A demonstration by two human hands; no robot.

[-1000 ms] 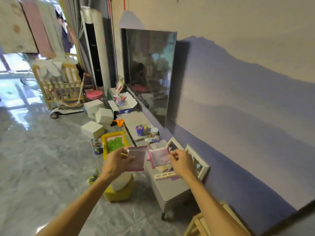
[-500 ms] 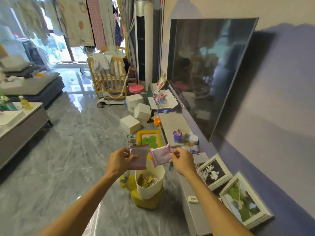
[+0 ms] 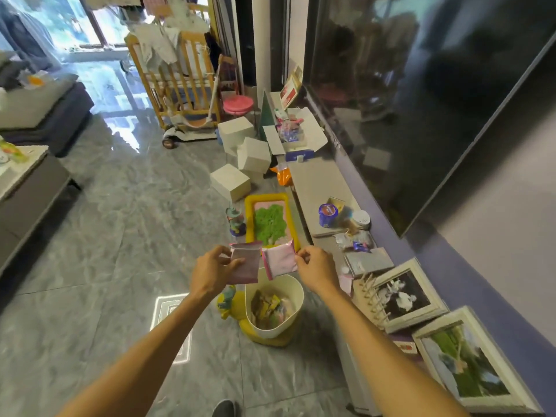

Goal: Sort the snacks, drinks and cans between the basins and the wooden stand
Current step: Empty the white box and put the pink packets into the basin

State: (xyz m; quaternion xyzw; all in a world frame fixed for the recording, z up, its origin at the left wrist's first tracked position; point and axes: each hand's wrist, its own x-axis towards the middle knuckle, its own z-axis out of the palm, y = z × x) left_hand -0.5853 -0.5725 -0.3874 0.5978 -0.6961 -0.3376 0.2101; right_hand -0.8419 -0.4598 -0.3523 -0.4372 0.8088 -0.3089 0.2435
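Pink is what both hands hold, as they did half a second ago: a darker pink packet (image 3: 246, 264) in the left hand (image 3: 210, 273) and a paler pink packet (image 3: 279, 260) in the right hand (image 3: 316, 270). The two packets are still side by side and nearly touching. Since that earlier picture the view has tipped down and swung towards the wall, so the cream basin (image 3: 293, 284) now lies just below the packets, and the wooden stand (image 3: 368, 299) has come into sight.

The left fingers (image 3: 222, 257) are curled, pinching the darker packet at its left edge against the thumb. The right fingers (image 3: 304, 255) are curled too, pinching the paler packet at its upper right edge.

Snack wrappers fill the cream basin, which sits in a yellow basin (image 3: 270, 340) on the grey marble floor (image 3: 120, 236). The wooden stand lies on the low bench (image 3: 316, 182) to the right, just beside a framed photograph (image 3: 406, 299). Beyond the packets, a yellow tray (image 3: 249, 212) of green material lies on the floor beside the bench. A dark television (image 3: 421, 100) hangs above the bench. White boxes (image 3: 230, 182) and a wooden cot (image 3: 177, 82) stand farther back.
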